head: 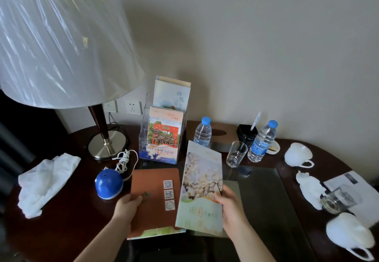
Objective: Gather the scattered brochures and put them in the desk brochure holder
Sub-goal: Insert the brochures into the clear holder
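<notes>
A clear acrylic brochure holder (143,138) stands at the back of the dark desk, with a red-gate brochure (165,133) in its front tier and a pale brochure (172,94) behind. My left hand (127,207) grips the left edge of an orange-brown brochure (155,196) bearing three QR squares. My right hand (231,206) pinches the right edge of a flower-printed brochure (202,181), lifted and tilted above the desk. Another pale sheet (232,188) lies partly hidden beneath it.
A lamp (61,46) with a round metal base (106,145) stands at left. A blue dome device (108,183), crumpled tissues (45,181), two water bottles (203,131) (262,140), glasses (235,154), white cups (298,154) and papers crowd the desk (71,220).
</notes>
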`<state>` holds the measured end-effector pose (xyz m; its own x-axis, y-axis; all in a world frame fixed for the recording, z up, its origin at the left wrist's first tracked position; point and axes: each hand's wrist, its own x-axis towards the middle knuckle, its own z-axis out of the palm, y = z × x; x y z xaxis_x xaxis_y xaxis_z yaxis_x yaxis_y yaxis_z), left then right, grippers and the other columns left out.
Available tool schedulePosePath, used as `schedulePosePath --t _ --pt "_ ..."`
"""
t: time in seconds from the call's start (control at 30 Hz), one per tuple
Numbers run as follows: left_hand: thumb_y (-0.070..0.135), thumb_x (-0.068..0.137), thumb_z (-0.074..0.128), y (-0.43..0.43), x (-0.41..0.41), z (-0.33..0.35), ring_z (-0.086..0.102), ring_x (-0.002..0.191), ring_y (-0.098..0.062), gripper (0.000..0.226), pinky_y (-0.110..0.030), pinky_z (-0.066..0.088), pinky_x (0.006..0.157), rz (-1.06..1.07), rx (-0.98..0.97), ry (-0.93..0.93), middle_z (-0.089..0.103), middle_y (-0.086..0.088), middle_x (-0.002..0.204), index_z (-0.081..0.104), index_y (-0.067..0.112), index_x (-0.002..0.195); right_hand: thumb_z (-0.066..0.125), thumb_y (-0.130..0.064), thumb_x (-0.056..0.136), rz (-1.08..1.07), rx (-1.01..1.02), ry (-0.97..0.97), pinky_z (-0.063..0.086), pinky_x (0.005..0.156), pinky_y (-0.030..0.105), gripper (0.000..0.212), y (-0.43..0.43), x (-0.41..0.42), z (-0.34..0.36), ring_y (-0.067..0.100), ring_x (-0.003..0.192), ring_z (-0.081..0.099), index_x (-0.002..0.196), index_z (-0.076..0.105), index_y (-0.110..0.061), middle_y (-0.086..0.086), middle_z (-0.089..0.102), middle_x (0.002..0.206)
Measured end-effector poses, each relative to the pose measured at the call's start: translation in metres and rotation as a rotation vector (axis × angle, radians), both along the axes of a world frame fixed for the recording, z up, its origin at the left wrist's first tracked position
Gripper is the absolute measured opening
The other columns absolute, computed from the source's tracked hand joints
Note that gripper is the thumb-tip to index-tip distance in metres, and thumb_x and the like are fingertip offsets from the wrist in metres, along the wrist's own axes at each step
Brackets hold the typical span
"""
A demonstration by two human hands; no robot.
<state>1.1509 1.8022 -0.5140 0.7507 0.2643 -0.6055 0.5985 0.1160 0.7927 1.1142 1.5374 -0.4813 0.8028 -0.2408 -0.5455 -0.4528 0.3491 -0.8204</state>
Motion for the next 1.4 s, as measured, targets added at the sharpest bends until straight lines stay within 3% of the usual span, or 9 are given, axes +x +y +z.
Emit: schedulePosePath --t 0.1,0.2,0.33,0.47,0.53,0.67,0.9,1.1,1.4 --pt "-0.002 0.091 0.057 -0.024 0.005 0.007 0.058 0.065 -0.027 0.005 -0.035 0.048 0.066 -0.05 -0.071 -0.034 0.064 -0.02 0.079 0.06 -0.001 0.094 0.057 0.009 0.085 0.093 -0.243 -0.01 0.051 0.079 0.035 0.027 0.03 0.005 0.002 0.025 0.091 0.066 0.1 0.064 -0.012 0.012 0.07 0.101" --pt "0.001 0.093 0.056 -0.036 0.011 0.015 0.064 0.074 -0.033 0.007 -0.042 0.051 0.075 -0.087 -0.055 -0.045 0.067 -0.023 0.086 0.061 -0.001 0.096 0.06 0.005 0.084 0.138 -0.345 0.057 0.04 0.063 0.021 0.039 0.047 0.009 0.003 0.007 0.086 0.057 0.118 0.054 -0.012 0.002 0.062 0.106" --pt "0.003 0.096 0.049 -0.035 0.022 0.029 0.066 0.092 -0.041 0.017 -0.05 0.053 0.087 -0.123 -0.07 -0.03 0.067 -0.027 0.102 0.058 -0.003 0.109 0.064 0.003 0.083 0.143 -0.326 0.159 0.047 0.086 0.034 0.05 0.052 0.022 0.013 0.03 0.111 0.059 0.13 0.049 -0.006 0.015 0.057 0.129" --pt "0.026 0.094 0.057 -0.037 0.037 0.061 0.067 0.094 -0.033 0.022 -0.049 0.053 0.09 -0.228 0.004 -0.127 0.068 -0.015 0.102 0.057 0.007 0.105 0.062 0.002 0.085 0.241 -0.345 0.099 0.045 0.065 0.027 0.013 0.051 0.044 0.04 0.018 0.082 0.064 0.092 0.066 -0.008 0.01 0.072 0.099" --pt "0.028 0.088 0.066 -0.036 0.049 0.08 0.066 0.087 -0.024 0.018 -0.044 0.055 0.084 -0.326 0.183 -0.237 0.068 -0.009 0.095 0.056 0.014 0.094 0.066 0.002 0.081 0.25 -0.404 0.013 0.048 0.063 0.026 0.016 0.049 0.059 0.056 0.013 0.081 0.064 0.089 0.066 -0.011 0.005 0.072 0.092" --pt "0.024 0.082 0.072 -0.025 0.087 0.122 0.058 0.077 -0.014 0.022 -0.026 0.045 0.062 -0.427 0.539 -0.487 0.06 0.008 0.081 0.05 0.024 0.081 0.074 0.001 0.07 0.275 -0.605 -0.178 0.058 0.079 0.045 0.022 0.049 0.096 0.104 0.024 0.086 0.07 0.085 0.067 -0.014 0.005 0.074 0.09" --pt "0.025 0.085 0.069 -0.019 0.142 0.157 0.055 0.069 -0.001 0.017 -0.021 0.039 0.054 -0.253 0.677 -0.772 0.058 0.018 0.075 0.052 0.025 0.085 0.072 -0.011 0.081 0.151 -0.898 -0.411 0.053 0.077 0.035 0.014 0.062 0.159 0.14 0.02 0.086 0.067 0.093 0.066 -0.008 0.002 0.071 0.091" --pt "0.02 0.086 0.068 -0.009 0.171 0.139 0.056 0.075 -0.013 0.016 -0.021 0.038 0.057 -0.133 0.633 -0.741 0.06 0.011 0.08 0.052 0.021 0.089 0.066 -0.006 0.086 0.146 -0.963 -0.434 0.053 0.082 0.038 0.017 0.087 0.196 0.132 0.026 0.095 0.067 0.102 0.067 -0.003 0.011 0.072 0.102" --pt "0.023 0.084 0.07 0.015 0.21 0.094 0.059 0.077 -0.016 0.015 -0.027 0.041 0.064 -0.27 0.666 -0.675 0.066 0.004 0.085 0.063 0.015 0.094 0.062 -0.008 0.089 0.188 -1.091 -0.348 0.05 0.075 0.032 0.013 0.097 0.222 0.089 0.025 0.096 0.065 0.102 0.065 -0.007 0.007 0.071 0.104"
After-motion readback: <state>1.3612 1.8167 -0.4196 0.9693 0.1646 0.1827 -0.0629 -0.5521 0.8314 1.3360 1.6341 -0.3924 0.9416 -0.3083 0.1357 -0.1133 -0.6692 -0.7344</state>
